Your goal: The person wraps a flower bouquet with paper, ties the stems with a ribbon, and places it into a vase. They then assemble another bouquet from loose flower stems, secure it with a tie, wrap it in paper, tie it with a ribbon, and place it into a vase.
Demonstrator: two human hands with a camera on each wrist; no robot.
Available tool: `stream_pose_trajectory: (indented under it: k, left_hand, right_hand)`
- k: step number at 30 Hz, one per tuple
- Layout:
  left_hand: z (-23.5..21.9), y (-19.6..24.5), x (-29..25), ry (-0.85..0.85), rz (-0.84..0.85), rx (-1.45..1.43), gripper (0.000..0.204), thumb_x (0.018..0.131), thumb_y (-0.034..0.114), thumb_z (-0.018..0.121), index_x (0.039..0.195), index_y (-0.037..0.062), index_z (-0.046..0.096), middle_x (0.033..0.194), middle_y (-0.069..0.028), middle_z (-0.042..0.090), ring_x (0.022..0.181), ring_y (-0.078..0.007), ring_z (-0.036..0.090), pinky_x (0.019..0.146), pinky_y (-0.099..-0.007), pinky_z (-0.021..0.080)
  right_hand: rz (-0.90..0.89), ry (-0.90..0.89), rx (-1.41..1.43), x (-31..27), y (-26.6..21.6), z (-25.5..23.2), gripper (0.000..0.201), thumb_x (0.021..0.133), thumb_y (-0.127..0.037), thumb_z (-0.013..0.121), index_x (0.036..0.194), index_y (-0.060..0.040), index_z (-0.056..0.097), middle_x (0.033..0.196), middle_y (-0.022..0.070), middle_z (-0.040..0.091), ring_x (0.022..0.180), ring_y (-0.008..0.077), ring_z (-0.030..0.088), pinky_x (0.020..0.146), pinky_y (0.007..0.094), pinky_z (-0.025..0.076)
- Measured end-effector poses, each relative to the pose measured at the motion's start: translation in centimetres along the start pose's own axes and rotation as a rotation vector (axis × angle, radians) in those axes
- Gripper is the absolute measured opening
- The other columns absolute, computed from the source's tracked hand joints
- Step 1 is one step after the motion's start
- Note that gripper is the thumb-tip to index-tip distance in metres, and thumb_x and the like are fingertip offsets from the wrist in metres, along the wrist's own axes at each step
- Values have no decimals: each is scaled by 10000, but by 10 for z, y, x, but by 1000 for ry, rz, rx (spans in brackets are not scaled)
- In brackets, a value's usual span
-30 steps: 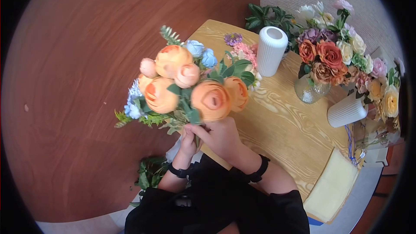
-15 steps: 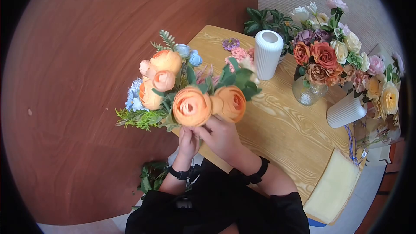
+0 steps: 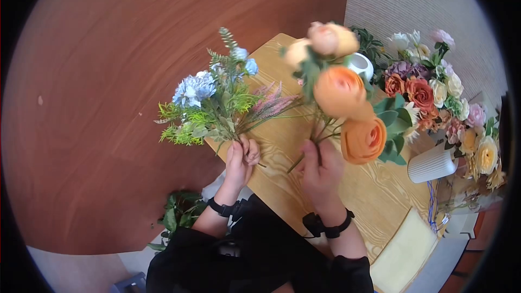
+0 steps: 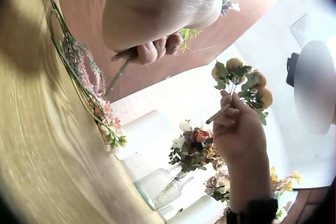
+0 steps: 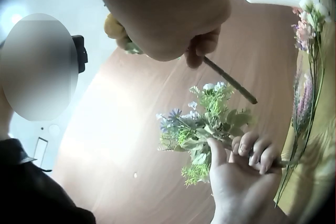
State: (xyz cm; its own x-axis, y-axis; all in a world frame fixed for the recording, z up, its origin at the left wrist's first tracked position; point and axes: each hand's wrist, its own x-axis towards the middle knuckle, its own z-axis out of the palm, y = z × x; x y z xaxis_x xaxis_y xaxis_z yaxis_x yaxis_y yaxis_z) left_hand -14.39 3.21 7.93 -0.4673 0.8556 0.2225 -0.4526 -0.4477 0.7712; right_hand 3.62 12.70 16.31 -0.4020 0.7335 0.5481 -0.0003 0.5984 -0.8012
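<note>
We held two separate bunches over the near edge of the counter (image 3: 353,163). Our left hand (image 3: 241,157) kept a tight grip on the stems of the blue-and-green spray (image 3: 211,103), which fanned out toward ten o'clock past the counter's edge, over the brown floor. Our right hand (image 3: 321,165) was curled round the stems of the orange rose bunch (image 3: 344,106), its blooms rising toward one o'clock, in front of the white vase (image 3: 362,65).

The two bunches stood well apart, so we judged the sorting well under way but nothing yet placed: both were in hand, and neither was in a vase. At three o'clock a filled arrangement (image 3: 423,89) looked finished, and a ribbed white vase (image 3: 434,164) stood just beside it.
</note>
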Motion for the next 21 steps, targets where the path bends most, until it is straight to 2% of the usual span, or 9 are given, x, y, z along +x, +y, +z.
stream_pose_trajectory:
  k: [3, 6, 8, 9, 13, 15, 19, 21]
  left_hand:
    - [1, -3, -2, -24, 17, 42, 460, 1022, 525, 406, 818, 117, 347, 707, -13, 348, 640, -96, 284, 544, -226, 254]
    - [2, -4, -4, -66, 26, 94, 453, 1023, 514, 414, 819, 116, 341, 721, -21, 355, 650, -101, 286, 563, -235, 262]
    - [6, -3, -5, -93, 26, 119, 448, 1022, 507, 423, 822, 115, 341, 731, -26, 362, 655, -103, 289, 574, -241, 268]
    - [8, -3, -6, -117, 28, 146, 443, 1021, 501, 431, 826, 114, 342, 742, -31, 369, 659, -105, 292, 585, -248, 274]
    - [12, -6, -7, -130, 18, 162, 438, 1017, 496, 446, 834, 110, 345, 764, -37, 381, 672, -107, 299, 601, -254, 279]
    - [13, -8, -7, -100, 13, 161, 440, 1008, 497, 468, 840, 108, 351, 779, -36, 385, 685, -106, 302, 608, -255, 280]
    - [16, -12, -10, -86, 18, 158, 433, 1007, 489, 479, 841, 110, 352, 788, -35, 385, 683, -106, 293, 608, -257, 276]
    - [16, -16, -11, -87, 68, 232, 416, 1001, 474, 504, 849, 114, 360, 803, -35, 402, 707, -109, 341, 634, -248, 313]
  right_hand:
    - [37, -58, 81, 3, 6, -6, 165, 991, -70, 537, 1048, 57, 627, 737, 92, 636, 560, 85, 600, 502, 239, 459]
    - [-21, -118, 91, 6, 12, -1, 142, 985, -52, 556, 1051, 59, 615, 777, 76, 643, 575, 96, 614, 502, 233, 467]
    - [433, -39, 557, 14, -4, 3, 135, 937, 4, 602, 1067, 40, 592, 751, 68, 637, 584, 112, 621, 536, 245, 489]
    - [458, -32, 580, 15, -7, 4, 133, 930, -4, 635, 1036, 45, 569, 744, 67, 636, 575, 95, 613, 522, 226, 476]
    - [479, -103, 628, 11, 6, 13, 130, 932, -19, 645, 1007, 52, 566, 724, 69, 635, 563, 96, 610, 511, 225, 470]
    - [373, -42, 598, 8, 10, 22, 122, 934, -30, 649, 985, 36, 561, 706, 69, 636, 543, 102, 604, 506, 229, 469]
    - [351, 35, 614, 2, -2, 29, 98, 933, -23, 648, 947, 12, 558, 701, 65, 637, 597, 109, 623, 528, 231, 474]
    - [401, -61, 474, 1, -9, 27, 108, 949, -61, 641, 938, 46, 640, 812, 105, 696, 677, 136, 669, 622, 249, 515]
